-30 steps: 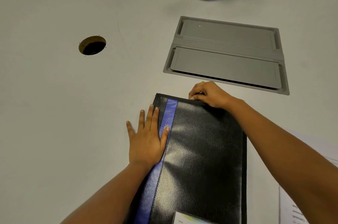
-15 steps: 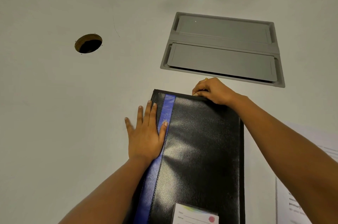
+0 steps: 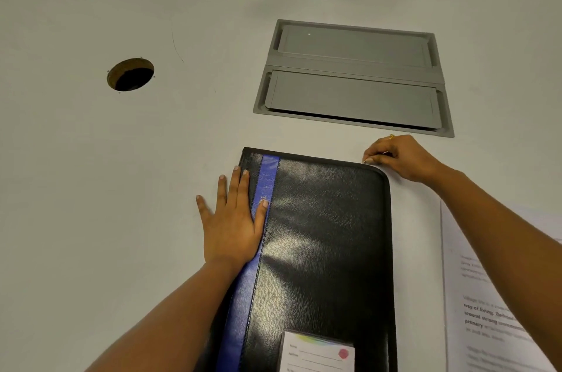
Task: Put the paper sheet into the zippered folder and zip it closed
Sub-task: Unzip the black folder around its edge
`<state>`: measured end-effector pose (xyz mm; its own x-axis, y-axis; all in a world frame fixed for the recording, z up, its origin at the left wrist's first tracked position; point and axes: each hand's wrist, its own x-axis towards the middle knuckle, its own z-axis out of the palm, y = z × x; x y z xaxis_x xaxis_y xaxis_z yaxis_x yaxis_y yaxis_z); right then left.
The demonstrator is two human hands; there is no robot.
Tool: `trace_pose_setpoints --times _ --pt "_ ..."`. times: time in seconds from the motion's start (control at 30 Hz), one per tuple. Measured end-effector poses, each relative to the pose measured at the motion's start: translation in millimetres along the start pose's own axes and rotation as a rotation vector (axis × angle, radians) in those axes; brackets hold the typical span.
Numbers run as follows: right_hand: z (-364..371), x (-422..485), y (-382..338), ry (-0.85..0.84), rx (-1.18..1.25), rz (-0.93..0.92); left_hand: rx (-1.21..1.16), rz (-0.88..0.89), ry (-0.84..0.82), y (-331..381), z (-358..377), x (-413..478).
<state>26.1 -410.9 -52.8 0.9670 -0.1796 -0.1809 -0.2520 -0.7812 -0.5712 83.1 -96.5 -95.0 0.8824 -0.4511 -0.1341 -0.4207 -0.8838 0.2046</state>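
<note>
— Two hands are seen on the desk (image 3: 91, 189). How is each one positioned?

— The left hand (image 3: 232, 227) is laid flat and fully spread, palm down, along the spine side of the zippered folder (image 3: 322, 250), with the thumb resting on the blue stripe (image 3: 261, 210). Nothing is gripped by it. The right hand (image 3: 401, 159) is curled at the folder's far right corner, with the fingertips pinched together at the zipper edge; the zipper pull itself cannot be made out.

— Where is the folder located?

— It is laid flat and closed on the desk, just in front of the grey cable hatch (image 3: 352, 77). A label card (image 3: 317, 353) is displayed on its cover.

— And the paper sheet (image 3: 492, 311)?

— It is found on the desk to the right of the folder, partly covered by the right forearm. A round cable hole (image 3: 130, 74) is visible at far left.
</note>
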Motion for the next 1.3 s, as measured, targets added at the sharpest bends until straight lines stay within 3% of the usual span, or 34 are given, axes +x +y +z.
trace_pose_setpoints --times 0.43,1.3 --pt "4.9 -11.8 4.6 0.094 0.032 0.049 0.011 -0.004 -0.003 0.9 -1.4 -0.6" --pt "51.5 -101.8 3.5 0.471 0.166 0.251 0.028 0.004 0.026 1.2 -1.4 -0.9"
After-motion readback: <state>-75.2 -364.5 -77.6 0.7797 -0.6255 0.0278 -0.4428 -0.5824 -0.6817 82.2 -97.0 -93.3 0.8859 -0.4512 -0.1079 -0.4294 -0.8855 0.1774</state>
